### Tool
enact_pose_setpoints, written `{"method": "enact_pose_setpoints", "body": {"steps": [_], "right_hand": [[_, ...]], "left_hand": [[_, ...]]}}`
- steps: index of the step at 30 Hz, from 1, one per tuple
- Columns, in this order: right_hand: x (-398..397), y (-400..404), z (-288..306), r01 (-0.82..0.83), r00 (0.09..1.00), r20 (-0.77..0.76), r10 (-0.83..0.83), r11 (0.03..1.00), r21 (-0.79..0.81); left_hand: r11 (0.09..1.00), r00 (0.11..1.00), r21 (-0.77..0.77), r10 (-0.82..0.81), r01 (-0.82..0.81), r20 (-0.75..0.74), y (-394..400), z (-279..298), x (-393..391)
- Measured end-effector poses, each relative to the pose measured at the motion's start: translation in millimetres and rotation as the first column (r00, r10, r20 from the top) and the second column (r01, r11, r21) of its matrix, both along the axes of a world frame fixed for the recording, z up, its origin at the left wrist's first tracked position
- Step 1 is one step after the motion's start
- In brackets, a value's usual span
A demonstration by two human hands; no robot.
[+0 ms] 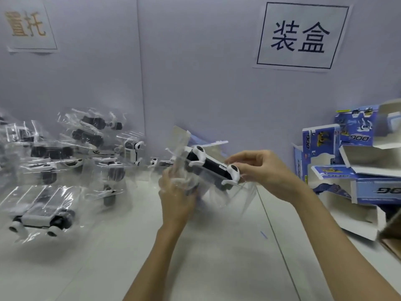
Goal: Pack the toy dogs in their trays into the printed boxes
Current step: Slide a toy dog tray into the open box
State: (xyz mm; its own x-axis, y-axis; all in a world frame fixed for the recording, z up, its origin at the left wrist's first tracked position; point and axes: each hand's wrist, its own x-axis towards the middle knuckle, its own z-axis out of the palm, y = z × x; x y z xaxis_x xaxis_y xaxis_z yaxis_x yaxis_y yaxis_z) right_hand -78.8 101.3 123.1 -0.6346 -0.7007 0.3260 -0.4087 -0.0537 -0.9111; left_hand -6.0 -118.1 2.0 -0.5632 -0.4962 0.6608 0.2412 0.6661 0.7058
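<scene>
**Toy dog in its tray, held over the counter**

Above the white counter (217,246), the left hand (175,192) curls its fingers round the near end of a clear plastic tray (230,192). The right hand (260,168) pinches the far end of the black-and-white toy dog (211,165) seated in that tray, tilted. To the left lies a heap of trayed toy dogs (65,159). To the right stand open blue printed boxes (347,153). On the wall behind hangs a paper sign (301,35).
</scene>
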Motion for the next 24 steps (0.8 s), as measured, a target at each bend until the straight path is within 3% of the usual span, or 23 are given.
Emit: {"method": "enact_pose_setpoints", "body": {"steps": [2, 5, 13, 24], "right_hand": [[-9.1, 13.3, -15.7, 0.02, 0.999, 0.051, -0.019, 1.0, -0.005], [-18.5, 31.3, -46.4, 0.025, 0.99, 0.136, -0.027, 1.0, 0.019], [-33.7, 49.8, -94.7, 0.133, 0.948, 0.298, -0.112, 0.99, -0.052], [-34.8, 44.1, -91.6, 0.146, 0.954, 0.268, -0.136, 0.989, -0.016]], "left_hand": [[0.998, 0.996, 0.018, 0.06, -0.059, -0.066, -8.3, -3.9, -0.4], [1.0, 0.994, -0.017, 0.023, -0.025, -0.109, -12.9, -3.3, 4.0], [0.891, 0.998, -0.453, -0.016, -0.011, -0.056, -24.9, -4.8, 6.9], [0.866, 0.997, -0.499, -0.015, -0.028, -0.082, -34.7, -26.5, -3.7]]}}
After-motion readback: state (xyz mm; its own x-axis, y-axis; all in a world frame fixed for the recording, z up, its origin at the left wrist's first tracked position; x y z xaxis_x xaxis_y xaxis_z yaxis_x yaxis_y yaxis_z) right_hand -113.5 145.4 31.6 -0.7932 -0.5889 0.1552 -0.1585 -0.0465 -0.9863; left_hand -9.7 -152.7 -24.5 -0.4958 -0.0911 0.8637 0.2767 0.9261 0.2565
